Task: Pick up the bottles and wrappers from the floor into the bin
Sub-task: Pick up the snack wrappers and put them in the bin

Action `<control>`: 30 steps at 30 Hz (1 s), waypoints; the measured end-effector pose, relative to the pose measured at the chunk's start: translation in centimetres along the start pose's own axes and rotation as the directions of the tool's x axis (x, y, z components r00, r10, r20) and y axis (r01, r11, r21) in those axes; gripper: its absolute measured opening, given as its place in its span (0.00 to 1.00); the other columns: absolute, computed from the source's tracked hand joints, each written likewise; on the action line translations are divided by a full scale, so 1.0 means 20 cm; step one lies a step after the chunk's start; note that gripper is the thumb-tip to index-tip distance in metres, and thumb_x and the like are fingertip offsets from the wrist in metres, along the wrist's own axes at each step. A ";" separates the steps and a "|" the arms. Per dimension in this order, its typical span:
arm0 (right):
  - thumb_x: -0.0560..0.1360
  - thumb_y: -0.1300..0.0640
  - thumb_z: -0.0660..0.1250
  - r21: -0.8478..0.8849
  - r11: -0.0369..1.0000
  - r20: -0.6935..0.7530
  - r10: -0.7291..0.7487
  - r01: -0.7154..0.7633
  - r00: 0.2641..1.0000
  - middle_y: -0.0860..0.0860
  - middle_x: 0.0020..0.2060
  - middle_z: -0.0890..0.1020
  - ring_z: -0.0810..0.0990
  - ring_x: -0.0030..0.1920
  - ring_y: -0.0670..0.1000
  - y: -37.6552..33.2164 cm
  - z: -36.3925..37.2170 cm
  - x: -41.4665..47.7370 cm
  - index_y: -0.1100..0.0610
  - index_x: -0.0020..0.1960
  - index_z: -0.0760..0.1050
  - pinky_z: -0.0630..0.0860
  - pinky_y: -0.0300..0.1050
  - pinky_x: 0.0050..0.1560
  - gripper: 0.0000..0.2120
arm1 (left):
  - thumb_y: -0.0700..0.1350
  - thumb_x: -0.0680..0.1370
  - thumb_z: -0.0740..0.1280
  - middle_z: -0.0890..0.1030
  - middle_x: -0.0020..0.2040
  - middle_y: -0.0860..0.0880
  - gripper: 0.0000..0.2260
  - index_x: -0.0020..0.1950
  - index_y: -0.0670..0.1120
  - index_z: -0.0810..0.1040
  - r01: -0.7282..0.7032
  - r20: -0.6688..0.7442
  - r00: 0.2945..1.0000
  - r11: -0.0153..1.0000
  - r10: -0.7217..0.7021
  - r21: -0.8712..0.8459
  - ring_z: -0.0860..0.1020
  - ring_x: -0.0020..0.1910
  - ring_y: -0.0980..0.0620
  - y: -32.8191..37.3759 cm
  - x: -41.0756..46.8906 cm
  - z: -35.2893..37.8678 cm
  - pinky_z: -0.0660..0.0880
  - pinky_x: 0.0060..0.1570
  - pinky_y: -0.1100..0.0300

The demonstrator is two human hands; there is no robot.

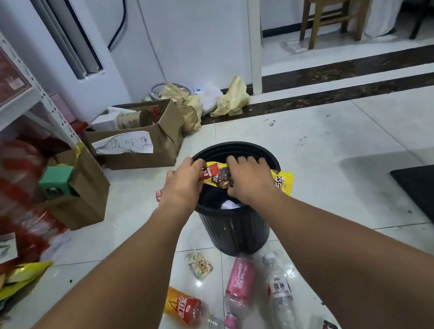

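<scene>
Bin (235, 235), black ribbed plastic, stands upright; bottles (240, 279) lying just before it look empty, light and crushable, best gripped mid-body; a thin, crinkly yellow wrapper (219, 175) is pinched over its mouth by fingers of left hand (185, 183) and right hand (249, 178); glossy white tiled floor (320, 148), cardboard boxes (137, 148) beyond.

Left grip (184, 187) and right grip (250, 177) side by side, knuckles up, fingers (237, 160) curled.
</scene>
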State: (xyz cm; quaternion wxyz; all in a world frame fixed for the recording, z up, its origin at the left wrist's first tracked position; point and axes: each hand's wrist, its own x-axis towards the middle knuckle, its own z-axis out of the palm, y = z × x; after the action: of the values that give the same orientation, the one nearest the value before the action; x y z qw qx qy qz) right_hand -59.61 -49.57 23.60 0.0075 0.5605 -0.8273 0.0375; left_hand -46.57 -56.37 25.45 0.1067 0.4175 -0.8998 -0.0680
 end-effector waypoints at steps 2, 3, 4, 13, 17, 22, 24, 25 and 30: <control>0.74 0.48 0.68 -0.024 0.998 -0.013 -0.061 0.061 0.998 0.55 0.64 0.74 0.70 0.66 0.58 -0.01 0.03 0.06 0.54 0.69 0.64 0.63 0.56 0.67 0.27 | 0.39 0.78 0.62 0.72 0.59 0.45 0.16 0.66 0.48 0.70 0.019 -0.001 1.000 1.000 -0.019 -0.005 0.73 0.56 0.37 0.00 0.03 0.05 0.70 0.56 0.48; 0.74 0.48 0.67 -0.039 0.994 -0.012 -0.098 0.098 0.995 0.54 0.65 0.74 0.69 0.67 0.58 -0.02 0.05 0.09 0.53 0.70 0.64 0.62 0.57 0.68 0.27 | 0.39 0.78 0.62 0.73 0.60 0.46 0.16 0.66 0.48 0.70 0.025 -0.007 1.000 1.000 -0.025 -0.014 0.73 0.56 0.37 -0.01 0.03 0.06 0.70 0.57 0.48; 0.75 0.47 0.67 -0.051 0.991 -0.005 -0.127 0.127 0.992 0.54 0.65 0.73 0.68 0.68 0.57 -0.02 0.07 0.11 0.53 0.71 0.64 0.61 0.57 0.70 0.27 | 0.39 0.78 0.62 0.73 0.60 0.46 0.16 0.66 0.48 0.71 0.027 -0.011 1.000 0.999 -0.028 -0.016 0.74 0.56 0.38 -0.01 0.03 0.09 0.70 0.57 0.48; 0.79 0.54 0.61 -0.011 1.000 -0.047 -0.003 0.003 0.999 0.55 0.65 0.73 0.68 0.67 0.57 0.12 0.11 0.07 0.54 0.71 0.66 0.62 0.54 0.69 0.21 | 0.41 0.79 0.61 0.74 0.62 0.49 0.17 0.67 0.51 0.70 -0.052 -0.019 0.998 0.994 0.054 0.096 0.71 0.64 0.47 0.04 0.05 0.16 0.65 0.61 0.52; 0.78 0.57 0.60 0.030 0.996 -0.149 0.087 -0.084 0.985 0.55 0.64 0.74 0.69 0.66 0.57 0.19 0.04 0.04 0.53 0.69 0.67 0.64 0.50 0.65 0.20 | 0.42 0.79 0.63 0.73 0.64 0.49 0.19 0.69 0.51 0.68 -0.030 -0.077 0.996 0.995 0.037 0.094 0.71 0.65 0.47 0.12 0.14 0.16 0.65 0.63 0.54; 0.77 0.58 0.60 0.070 0.993 -0.180 0.109 -0.098 0.977 0.54 0.63 0.75 0.70 0.65 0.57 0.25 -0.02 -0.05 0.53 0.67 0.69 0.65 0.50 0.63 0.18 | 0.41 0.76 0.68 0.66 0.72 0.50 0.30 0.75 0.52 0.59 0.058 -0.032 0.998 0.996 -0.056 0.070 0.66 0.71 0.48 0.15 0.04 0.20 0.60 0.71 0.53; 0.77 0.59 0.59 0.073 0.992 -0.159 0.111 -0.100 0.981 0.54 0.64 0.74 0.70 0.65 0.57 0.27 -0.04 -0.09 0.53 0.68 0.68 0.64 0.50 0.64 0.19 | 0.42 0.77 0.67 0.66 0.73 0.50 0.30 0.75 0.51 0.58 0.040 0.001 0.999 0.993 -0.041 0.113 0.66 0.71 0.48 0.14 -0.03 0.19 0.60 0.70 0.54; 0.78 0.59 0.59 0.077 0.992 -0.148 0.111 -0.100 0.983 0.54 0.64 0.74 0.70 0.65 0.57 0.27 -0.05 -0.11 0.53 0.68 0.68 0.64 0.49 0.64 0.19 | 0.43 0.77 0.66 0.66 0.73 0.50 0.29 0.75 0.51 0.58 0.046 0.012 0.999 0.991 -0.048 0.125 0.66 0.70 0.48 0.12 -0.06 0.18 0.61 0.70 0.54; 0.78 0.57 0.58 0.124 0.987 -0.101 0.111 -0.098 0.989 0.54 0.65 0.74 0.69 0.66 0.56 0.19 -0.13 -0.25 0.53 0.71 0.66 0.64 0.49 0.65 0.21 | 0.47 0.79 0.62 0.67 0.71 0.50 0.25 0.75 0.50 0.59 0.096 0.020 0.995 0.986 -0.099 0.135 0.68 0.69 0.47 0.09 -0.22 0.09 0.62 0.68 0.53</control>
State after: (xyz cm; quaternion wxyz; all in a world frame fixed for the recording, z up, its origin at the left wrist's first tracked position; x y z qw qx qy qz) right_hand -61.32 -43.33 25.79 0.0168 0.5129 -0.8502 0.1171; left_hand -45.60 -51.78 23.53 0.0630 0.4663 -0.8822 -0.0183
